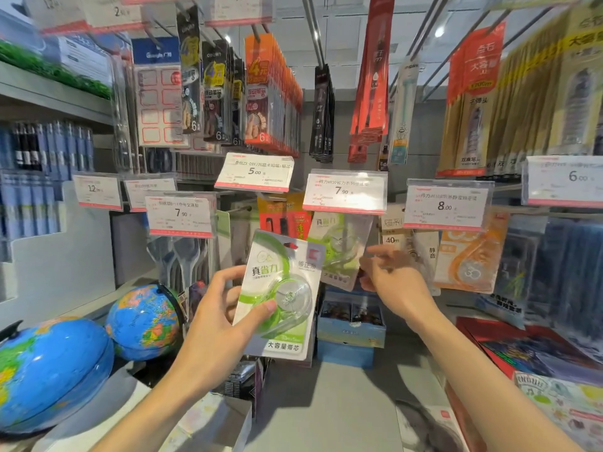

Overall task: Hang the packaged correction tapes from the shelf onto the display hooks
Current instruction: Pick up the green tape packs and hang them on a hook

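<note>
Two bare forearms rise from the bottom edge toward the display. The left hand (225, 308) is raised at centre-left, its thumb pressed across the front of a green-and-white carded correction tape in a clear plastic blister (280, 298) and its fingers curled behind the card, so the pack is gripped and held upright, slightly tilted, in front of the lower row of hooks and above the grey shelf (342, 402). The right hand (396, 275) reaches farther forward, wrist bent, its fingers touching the lower right edge of a matching green correction tape pack already hanging (342, 249) under the white price tag marked 7.90 (345, 191); motion blur hides whether those fingers pinch the pack or only rest on it. To the right of that pack hangs an orange-and-white correction tape pack (470, 259) beneath the price tag marked 8.00 (446, 205). A red-and-orange pack (280, 220) hangs just behind the held card. On the shelf at lower left lie 2 blue plastic globes (143, 321), and a low blue cardboard box (350, 327) stands below the hanging green pack. Rows of orange carded packs (270, 93) hang on the upper hooks.
</note>
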The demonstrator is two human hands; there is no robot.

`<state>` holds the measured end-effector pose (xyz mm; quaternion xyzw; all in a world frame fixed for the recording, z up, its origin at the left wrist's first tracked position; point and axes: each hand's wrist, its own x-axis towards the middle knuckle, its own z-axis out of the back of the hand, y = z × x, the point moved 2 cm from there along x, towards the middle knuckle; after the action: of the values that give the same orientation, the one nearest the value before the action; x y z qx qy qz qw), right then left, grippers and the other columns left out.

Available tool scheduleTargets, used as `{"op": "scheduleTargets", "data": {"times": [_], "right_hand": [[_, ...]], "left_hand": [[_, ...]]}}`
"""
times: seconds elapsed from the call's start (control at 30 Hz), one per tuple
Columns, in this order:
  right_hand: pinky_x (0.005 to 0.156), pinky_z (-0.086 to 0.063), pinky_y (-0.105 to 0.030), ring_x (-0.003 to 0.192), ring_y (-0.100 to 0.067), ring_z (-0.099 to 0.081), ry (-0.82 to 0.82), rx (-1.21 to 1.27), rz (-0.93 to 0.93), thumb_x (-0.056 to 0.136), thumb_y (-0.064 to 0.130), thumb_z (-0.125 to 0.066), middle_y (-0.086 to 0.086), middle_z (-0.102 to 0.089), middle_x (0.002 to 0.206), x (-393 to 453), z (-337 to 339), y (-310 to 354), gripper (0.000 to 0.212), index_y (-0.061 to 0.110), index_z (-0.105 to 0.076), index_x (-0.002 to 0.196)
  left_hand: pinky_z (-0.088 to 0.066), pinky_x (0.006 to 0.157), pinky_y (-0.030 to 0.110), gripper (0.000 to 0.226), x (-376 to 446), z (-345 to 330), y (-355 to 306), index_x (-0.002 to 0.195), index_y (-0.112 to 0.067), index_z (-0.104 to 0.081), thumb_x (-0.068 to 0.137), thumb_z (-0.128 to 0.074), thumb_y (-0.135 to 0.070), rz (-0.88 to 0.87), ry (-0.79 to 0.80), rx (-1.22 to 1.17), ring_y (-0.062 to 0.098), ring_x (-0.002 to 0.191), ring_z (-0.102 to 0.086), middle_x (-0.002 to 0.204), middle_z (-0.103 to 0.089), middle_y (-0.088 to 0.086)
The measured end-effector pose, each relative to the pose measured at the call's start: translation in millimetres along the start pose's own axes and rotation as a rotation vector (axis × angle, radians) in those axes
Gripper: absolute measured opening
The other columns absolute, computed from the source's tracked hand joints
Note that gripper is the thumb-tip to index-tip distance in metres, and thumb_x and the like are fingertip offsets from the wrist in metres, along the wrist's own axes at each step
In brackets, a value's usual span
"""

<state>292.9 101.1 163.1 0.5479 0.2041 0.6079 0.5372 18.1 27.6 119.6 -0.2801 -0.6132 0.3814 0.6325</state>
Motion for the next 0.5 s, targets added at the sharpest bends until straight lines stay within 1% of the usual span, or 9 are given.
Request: {"op": "scheduleTargets", "data": {"times": [0.07,0.1,0.17,0.23,0.3,0.33,0.4,0.43,0.5], "right_hand": [[0.069,-0.064,-0.025,0.071,-0.009,-0.078,0.051,0.023,-0.022,0.105,0.013,-0.052,-0.003,-0.076,0.104,-11.4,4.4,-5.8,0.019,0.019,-0.065,0.117],[0.072,-0.066,-0.027,0.07,-0.007,-0.078,0.08,0.045,-0.024,0.104,0.012,-0.053,-0.002,-0.077,0.101,-18.8,5.9,-8.4,0.018,0.021,-0.067,0.112],[0.072,-0.065,-0.025,0.073,-0.008,-0.078,0.156,0.125,-0.022,0.102,0.016,-0.062,-0.002,-0.081,0.096,-35.6,6.9,-10.3,0.013,0.024,-0.072,0.105],[0.073,-0.062,-0.022,0.083,-0.01,-0.079,0.231,0.2,-0.004,0.101,0.022,-0.066,-0.001,-0.083,0.097,-51.1,5.5,-8.4,0.01,0.023,-0.074,0.107],[0.074,-0.06,-0.019,0.092,-0.009,-0.079,0.273,0.264,-0.002,0.1,0.022,-0.068,0.004,-0.083,0.102,-63.7,4.1,-5.1,0.014,0.022,-0.073,0.113],[0.076,-0.061,-0.022,0.095,-0.011,-0.08,0.282,0.315,-0.015,0.099,0.021,-0.069,0.004,-0.083,0.105,-68.7,4.3,-3.5,0.016,0.021,-0.071,0.115],[0.081,-0.064,-0.032,0.098,-0.017,-0.08,0.28,0.394,-0.05,0.096,0.015,-0.072,0.002,-0.083,0.108,-75.9,7.3,-1.3,0.023,0.018,-0.067,0.118],[0.08,-0.064,-0.033,0.097,-0.018,-0.08,0.275,0.405,-0.057,0.096,0.014,-0.072,0.002,-0.083,0.108,-78.8,10.5,-0.5,0.024,0.017,-0.065,0.119],[0.072,-0.063,-0.028,0.095,-0.018,-0.081,0.263,0.422,-0.057,0.095,0.012,-0.072,0.002,-0.083,0.107,-83.1,19.4,-0.1,0.025,0.015,-0.064,0.119]], "left_hand": [[-0.061,0.076,0.021,0.054,0.4,-8.2,-0.3,0.121,-0.037,-0.053,0.074,-0.078,-0.035,0.018,0.021,-0.058,0.014,0.095,-0.078,0.11,-0.08,-0.01],[-0.061,0.076,0.022,0.055,0.5,-12.8,-0.4,0.122,-0.035,-0.053,0.073,-0.078,-0.035,0.024,0.034,-0.079,0.015,0.096,-0.078,0.11,-0.08,-0.009],[-0.062,0.077,0.024,0.055,0.7,-23.6,-0.3,0.123,-0.032,-0.054,0.074,-0.079,-0.032,0.029,0.059,-0.108,0.017,0.097,-0.078,0.11,-0.08,-0.007],[-0.063,0.078,0.028,0.056,0.5,-36.6,-0.4,0.124,-0.03,-0.054,0.074,-0.079,-0.03,0.035,0.082,-0.131,0.018,0.097,-0.078,0.11,-0.08,-0.004],[-0.063,0.077,0.029,0.055,-0.9,-49.2,-1.3,0.124,-0.028,-0.054,0.075,-0.08,-0.028,0.037,0.105,-0.157,0.019,0.098,-0.078,0.109,-0.08,-0.003],[-0.063,0.077,0.028,0.054,-1.6,-54.9,-1.7,0.124,-0.029,-0.054,0.077,-0.081,-0.027,0.033,0.116,-0.165,0.02,0.098,-0.078,0.11,-0.08,-0.003],[-0.062,0.078,0.028,0.05,-3.2,-64.6,-2.8,0.125,-0.03,-0.055,0.083,-0.082,-0.024,0.023,0.133,-0.172,0.02,0.098,-0.078,0.111,-0.08,-0.003],[-0.062,0.078,0.028,0.05,-4.1,-68.7,-3.8,0.125,-0.031,-0.055,0.084,-0.081,-0.022,0.021,0.139,-0.171,0.02,0.099,-0.078,0.112,-0.08,-0.003],[-0.062,0.082,0.029,0.05,-7.3,-75.8,-8.0,0.127,-0.032,-0.054,0.085,-0.079,-0.022,0.015,0.154,-0.148,0.018,0.101,-0.077,0.114,-0.079,-0.005]]}}
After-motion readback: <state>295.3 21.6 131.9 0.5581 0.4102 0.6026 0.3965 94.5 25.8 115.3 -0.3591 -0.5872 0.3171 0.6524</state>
